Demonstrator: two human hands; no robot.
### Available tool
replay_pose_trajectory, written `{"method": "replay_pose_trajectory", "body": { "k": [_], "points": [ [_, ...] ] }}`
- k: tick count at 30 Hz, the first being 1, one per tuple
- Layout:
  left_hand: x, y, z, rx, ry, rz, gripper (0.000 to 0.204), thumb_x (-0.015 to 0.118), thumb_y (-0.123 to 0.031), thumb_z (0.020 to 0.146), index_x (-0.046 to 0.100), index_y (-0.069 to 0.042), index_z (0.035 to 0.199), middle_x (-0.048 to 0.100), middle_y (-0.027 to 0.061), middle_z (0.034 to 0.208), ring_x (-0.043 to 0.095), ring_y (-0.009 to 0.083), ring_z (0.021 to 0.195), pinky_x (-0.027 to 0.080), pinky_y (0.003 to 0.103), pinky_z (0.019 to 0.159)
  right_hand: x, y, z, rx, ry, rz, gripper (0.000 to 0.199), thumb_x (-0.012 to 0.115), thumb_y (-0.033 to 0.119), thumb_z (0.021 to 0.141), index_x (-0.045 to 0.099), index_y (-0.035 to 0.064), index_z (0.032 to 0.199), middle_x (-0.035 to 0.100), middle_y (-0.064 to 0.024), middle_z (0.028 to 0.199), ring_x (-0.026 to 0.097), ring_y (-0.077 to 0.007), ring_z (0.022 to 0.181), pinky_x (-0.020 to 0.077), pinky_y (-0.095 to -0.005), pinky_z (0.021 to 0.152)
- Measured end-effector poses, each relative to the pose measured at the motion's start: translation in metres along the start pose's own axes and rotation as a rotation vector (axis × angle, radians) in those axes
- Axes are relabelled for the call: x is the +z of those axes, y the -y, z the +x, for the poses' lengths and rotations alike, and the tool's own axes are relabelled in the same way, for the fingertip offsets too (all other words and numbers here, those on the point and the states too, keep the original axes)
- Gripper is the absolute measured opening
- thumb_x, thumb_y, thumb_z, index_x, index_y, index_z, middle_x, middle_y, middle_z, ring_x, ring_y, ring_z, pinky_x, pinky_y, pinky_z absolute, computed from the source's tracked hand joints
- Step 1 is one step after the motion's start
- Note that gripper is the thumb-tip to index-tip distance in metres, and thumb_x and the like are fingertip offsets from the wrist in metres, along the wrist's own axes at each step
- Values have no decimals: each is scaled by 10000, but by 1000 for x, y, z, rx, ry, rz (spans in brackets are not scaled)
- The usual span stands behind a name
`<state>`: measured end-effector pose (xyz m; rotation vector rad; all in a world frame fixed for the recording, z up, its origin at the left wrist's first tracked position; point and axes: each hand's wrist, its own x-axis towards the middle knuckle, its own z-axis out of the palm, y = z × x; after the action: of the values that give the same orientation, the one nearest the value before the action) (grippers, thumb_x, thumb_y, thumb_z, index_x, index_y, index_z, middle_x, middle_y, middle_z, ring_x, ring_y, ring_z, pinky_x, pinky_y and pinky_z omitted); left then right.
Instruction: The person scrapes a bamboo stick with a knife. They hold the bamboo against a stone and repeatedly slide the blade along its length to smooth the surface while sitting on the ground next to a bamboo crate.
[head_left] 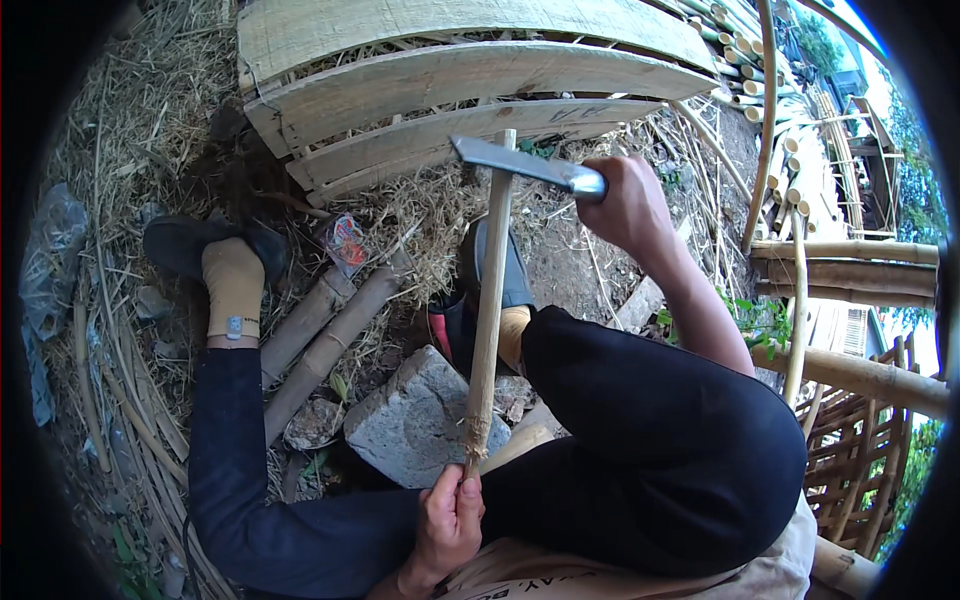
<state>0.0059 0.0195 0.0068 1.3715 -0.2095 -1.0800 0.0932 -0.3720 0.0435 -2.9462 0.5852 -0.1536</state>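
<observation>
Outdoor work area on straw-strewn ground (165,125). The left hand (447,522) is closed around the lower end of a stick (486,315), which extends away between the person's feet; the right hand (630,208) grips a knife (520,165), its blade crossing the stick near the far end, contact uncertain. A stone (405,415) sits between the legs, two bamboo pieces (337,352) to its left. Beyond are pale boards (450,80); at right, piled poles (795,170), rails (860,378) and a lattice (850,465).

Left hand (450,522), wooden stick (487,320); right hand (632,205), knife (525,165)
</observation>
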Motion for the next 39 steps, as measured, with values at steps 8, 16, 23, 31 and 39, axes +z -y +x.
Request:
{"method": "replay_pose_trajectory", "body": {
  "k": [8, 16, 23, 31, 39],
  "points": [
    [3, -2, 3, 20, -70, 79, 265, 466, -217, 1089, 492, -32, 900, 403, -48, 574, 347, 9, 464, 269, 217, 424, -16, -7, -10, 9, 96, 1, 209, 657, 158, 729, 780, 71, 875, 694, -197, 726, 699, -373, 710, 568, -452, 740],
    [7, -11, 3, 82, -74, 194, 273, 477, -222, 1078, 501, -25, 892, 428, -32, 530, 407, 34, 454, 290, 242, 428, -18, -7, -13, 36, 89, -8, 206, 659, 152, 689, 775, 97, 850, 691, -188, 736, 689, -377, 748, 553, -465, 770],
    [6, -20, -2, 79, -86, 315, 193, 509, -165, 1045, 533, -24, 917, 512, 74, 571, 573, 212, 491, 385, 331, 456, -25, -10, -8, 71, 69, -35, 201, 677, 157, 674, 773, 104, 843, 696, -188, 752, 684, -380, 762, 549, -470, 777],
    [9, -21, -1, 142, -73, 317, 237, 474, -172, 1062, 493, -17, 884, 464, 12, 526, 478, 88, 438, 326, 268, 437, -30, -23, -11, 74, -3, -77, 154, 702, 196, 751, 785, 129, 861, 700, -159, 720, 694, -357, 715, 556, -456, 754],
    [8, -18, 0, 143, -75, 326, 247, 474, -170, 1062, 505, -19, 869, 482, 14, 527, 493, 94, 448, 344, 269, 448, -25, -38, -9, 81, -116, -163, 143, 684, 226, 855, 791, 131, 848, 698, -132, 663, 690, -309, 609, 546, -410, 676]
  ]
}}
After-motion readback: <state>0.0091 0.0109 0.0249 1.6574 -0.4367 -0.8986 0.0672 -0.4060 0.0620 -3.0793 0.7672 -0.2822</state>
